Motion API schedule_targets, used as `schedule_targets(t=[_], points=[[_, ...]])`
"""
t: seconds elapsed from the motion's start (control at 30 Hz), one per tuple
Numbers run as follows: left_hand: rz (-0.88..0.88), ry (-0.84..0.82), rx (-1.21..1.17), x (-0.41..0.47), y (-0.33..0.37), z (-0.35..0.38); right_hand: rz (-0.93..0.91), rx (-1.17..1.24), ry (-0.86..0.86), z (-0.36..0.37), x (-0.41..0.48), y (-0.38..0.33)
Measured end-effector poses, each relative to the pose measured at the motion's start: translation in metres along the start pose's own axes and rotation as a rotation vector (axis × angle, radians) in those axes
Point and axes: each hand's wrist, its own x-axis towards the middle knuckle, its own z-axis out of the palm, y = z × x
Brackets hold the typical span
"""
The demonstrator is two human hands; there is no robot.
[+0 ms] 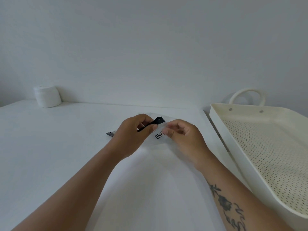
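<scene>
A clear plastic zip bag [159, 138] with a black seal strip and a small black printed logo lies on the white table [58, 147]. My left hand [133, 132] pinches the black strip near its middle between thumb and fingers. My right hand [181, 135] pinches the bag's clear upper edge just to the right. The strip's far end [160, 120] sticks up past my left fingers. A dark end of the bag [110, 134] shows left of my left wrist. Whether the bag holds anything cannot be seen.
A white roll of paper [47, 96] stands at the back left against the wall. A cream perforated tray [266, 147] with a loop handle [246, 95] sits to the right, beside the table's right edge.
</scene>
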Motion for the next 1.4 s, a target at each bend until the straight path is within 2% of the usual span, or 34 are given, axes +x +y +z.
schedule_targets(t=[0.13,0.5,0.87,0.97,1.13,1.4], points=[[-0.030,-0.039,0.056,0.001,-0.003,0.000,-0.005,0.093,0.024,0.000,0.000,-0.004],[0.028,-0.086,0.111,0.001,-0.006,0.002,0.071,0.102,-0.072,0.001,-0.001,-0.003],[0.090,-0.152,0.230,-0.001,-0.003,0.009,0.067,-0.003,-0.098,0.002,-0.003,-0.005],[0.095,-0.141,0.197,-0.001,-0.003,0.011,0.056,-0.020,-0.088,0.001,-0.003,-0.004],[0.061,-0.108,0.058,-0.001,-0.001,0.010,0.065,0.092,-0.094,-0.002,-0.003,-0.004],[0.019,-0.106,0.076,0.000,-0.005,0.012,0.055,0.137,-0.122,0.000,-0.003,-0.002]])
